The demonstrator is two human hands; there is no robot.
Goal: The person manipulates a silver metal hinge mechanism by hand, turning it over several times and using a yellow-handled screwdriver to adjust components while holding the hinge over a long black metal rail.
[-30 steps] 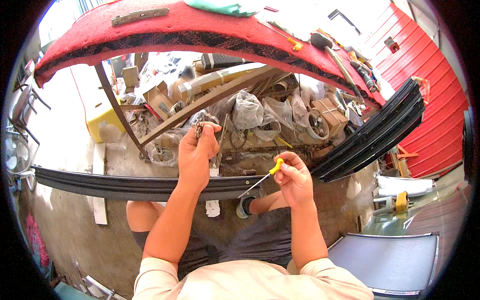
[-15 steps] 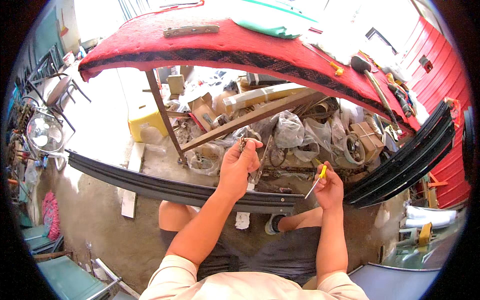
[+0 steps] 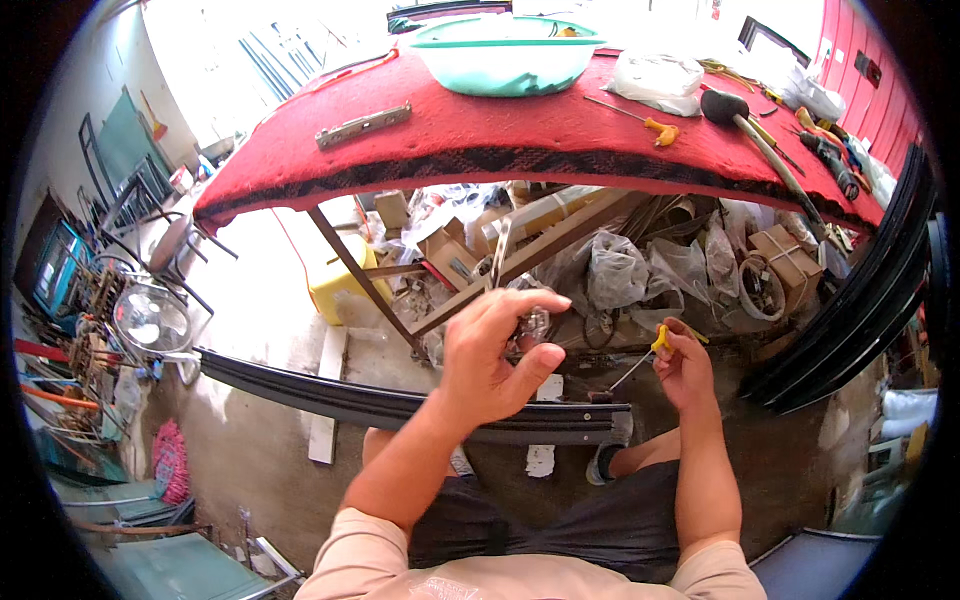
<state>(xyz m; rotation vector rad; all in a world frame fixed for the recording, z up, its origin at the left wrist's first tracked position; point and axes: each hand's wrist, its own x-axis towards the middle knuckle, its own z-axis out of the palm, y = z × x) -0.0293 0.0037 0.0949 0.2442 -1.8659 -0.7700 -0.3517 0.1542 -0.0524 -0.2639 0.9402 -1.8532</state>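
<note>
My left hand is in the middle, thumb and index finger apart, cupped around a cluster of small shiny metal pieces. They look like screws, partly hidden by the fingers. A narrow shiny metal strip rises just above this hand; whether I hold it, I cannot tell. In my right hand is a screwdriver with a yellow handle, its shaft slanting down to the left. Below both hands a long dark metal profile lies across in front of my knees, with small holes near its right end.
Beyond stands a red-covered table with a mint-green basin, a metal plate, a yellow-handled screwdriver and a mallet. Bags and cartons crowd beneath. Dark profiles lean at right; a fan stands left.
My left hand has opened its thumb and index finger from a pinch and turned, showing the metal pieces. The view has shifted up and left. My right hand still holds the screwdriver.
</note>
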